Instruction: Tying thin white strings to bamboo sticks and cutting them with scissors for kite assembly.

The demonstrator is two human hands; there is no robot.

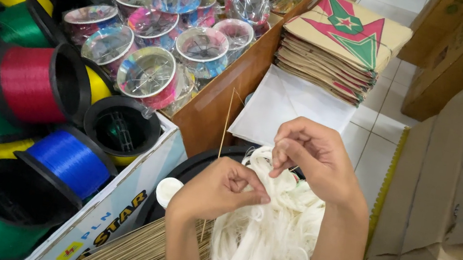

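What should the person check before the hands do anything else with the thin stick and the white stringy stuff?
1. Left hand pinches the thin pale bamboo stick: ok, stick stands upright.
2. Right hand has a grip on a strand of the white loopy bundle of flat strips: ok, fingers pinched at its top.
3. Strand tied to the stick: cannot tell, fingers hide it.
4. Bundle free of tangles: cannot tell, loops overlap.
5. Heap of spare thin brown sticks close by: ok, below the left wrist.
6. Stack of folded paper kites away from the hands: ok, lying apart on the floor.
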